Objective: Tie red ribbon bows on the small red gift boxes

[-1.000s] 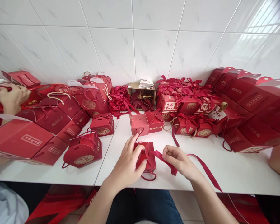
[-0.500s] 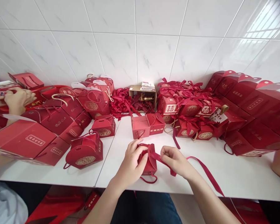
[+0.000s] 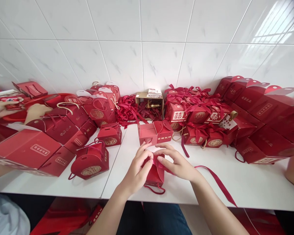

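Note:
A small red gift box with a twisted cord handle stands near the table's front edge, between my hands. My left hand is at its left side, thumb and forefinger pinched on a bit of red ribbon at the top of the box. My right hand arches over the box's right side, fingers apart, its fingertips near the same ribbon. Most of the ribbon at the box is hidden by my fingers. A loose dark red ribbon trails over the table to the right.
Red boxes stand just behind. Ribboned boxes and stacked boxes are at right. Loose ribbons and an open carton lie by the wall. More boxes fill the left, near another person's hands.
My right hand has moved left to the box top, its fingers spreading from the ribbon they held. My left thumb and forefinger have come together on ribbon. The other person's hands have moved apart.

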### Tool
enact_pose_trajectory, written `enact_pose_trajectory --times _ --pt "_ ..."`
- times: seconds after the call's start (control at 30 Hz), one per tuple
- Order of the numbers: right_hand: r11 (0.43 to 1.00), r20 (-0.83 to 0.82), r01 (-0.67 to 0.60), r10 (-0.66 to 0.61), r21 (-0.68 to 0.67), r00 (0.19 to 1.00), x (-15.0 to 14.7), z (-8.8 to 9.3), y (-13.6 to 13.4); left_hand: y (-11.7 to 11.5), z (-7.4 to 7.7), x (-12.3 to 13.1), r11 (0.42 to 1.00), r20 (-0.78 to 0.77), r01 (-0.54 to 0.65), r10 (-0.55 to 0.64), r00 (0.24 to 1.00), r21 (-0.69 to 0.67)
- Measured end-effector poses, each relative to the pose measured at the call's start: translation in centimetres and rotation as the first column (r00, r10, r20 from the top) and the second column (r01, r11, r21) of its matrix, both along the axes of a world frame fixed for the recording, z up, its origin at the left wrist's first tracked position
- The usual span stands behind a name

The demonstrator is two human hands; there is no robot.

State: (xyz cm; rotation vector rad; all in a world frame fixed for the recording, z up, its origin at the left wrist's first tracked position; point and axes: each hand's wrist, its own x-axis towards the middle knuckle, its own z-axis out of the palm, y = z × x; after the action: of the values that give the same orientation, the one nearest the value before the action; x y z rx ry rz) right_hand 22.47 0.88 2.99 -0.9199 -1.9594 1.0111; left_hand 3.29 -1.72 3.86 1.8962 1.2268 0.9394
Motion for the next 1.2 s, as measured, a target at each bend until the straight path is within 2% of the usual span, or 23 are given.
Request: enact_pose_trajectory --times 0.07,0.17,0.33,0.43,0.53,0.6,0.67,0.73,0.8,0.87,0.93,1.03,1.2 --pt "0.999 -0.031 -0.049 0.049 0.005 0.998 -0.7 0.6 0.1 0.0 0.4 -0.2 1.0 0.032 0.004 -0.005 0.999 0.03" --pt "0.999 -0.145 -0.039 0.039 0.004 0.989 -1.2 1.8 -0.2 -0.3 0.8 -0.6 0.995 0.049 -0.053 0.049 0.998 0.085" --pt "0.999 -0.35 0.008 0.004 0.032 0.937 0.3 5.2 -2.2 -1.5 -0.2 -2.1 0.985 -0.048 -0.141 0.146 0.988 0.096" --pt "0.988 -0.544 0.106 -0.029 0.111 0.838 1.7 7.3 -4.1 -2.2 -1.3 -2.7 0.979 -0.076 -0.176 0.184 0.98 0.098" --pt "0.967 -0.698 0.163 0.019 0.194 0.716 2.6 8.6 -5.4 -2.6 -2.4 -2.7 0.97 0.057 -0.243 0.243 0.968 0.006" --pt "0.965 -0.721 0.188 0.002 0.183 0.693 2.5 8.7 -5.3 -2.7 -3.0 -2.5 0.955 0.159 -0.289 0.297 0.942 -0.069" --pt "0.979 -0.641 0.177 -0.069 0.105 0.765 1.8 8.0 -4.5 -2.7 -3.4 -2.4 0.937 0.233 -0.331 0.349 0.908 -0.111" --pt "0.993 -0.432 0.12 -0.106 0.004 0.895 0.6 6.7 -3.1 -2.7 -3.5 -2.2 0.924 0.28 -0.358 0.381 0.881 -0.132" --pt "0.996 -0.195 0.07 -0.08 -0.057 0.977 -0.8 5.1 -1.8 -2.8 -3.6 -2.1 0.916 0.304 -0.372 0.402 0.864 -0.153" --pt "0.996 -0.031 0.059 -0.061 -0.065 0.998 -2.0 3.5 -0.9 -2.9 -3.5 -1.9 0.908 0.31 -0.379 0.417 0.854 -0.178" --pt "0.996 0.064 0.056 -0.052 -0.071 0.997 -3.0 2.3 -0.5 -3.1 -3.5 -1.8 0.903 0.317 -0.383 0.427 0.847 -0.194" --pt "0.993 0.126 0.058 -0.045 -0.099 0.991 -3.7 1.3 -0.4 -3.2 -3.6 -1.6 0.899 0.334 -0.384 0.436 0.836 -0.211" --pt "0.994 0.162 0.075 -0.062 -0.078 0.985 -3.8 0.9 -0.2 -3.5 -3.8 -1.1 0.901 0.351 -0.364 0.429 0.832 -0.237"
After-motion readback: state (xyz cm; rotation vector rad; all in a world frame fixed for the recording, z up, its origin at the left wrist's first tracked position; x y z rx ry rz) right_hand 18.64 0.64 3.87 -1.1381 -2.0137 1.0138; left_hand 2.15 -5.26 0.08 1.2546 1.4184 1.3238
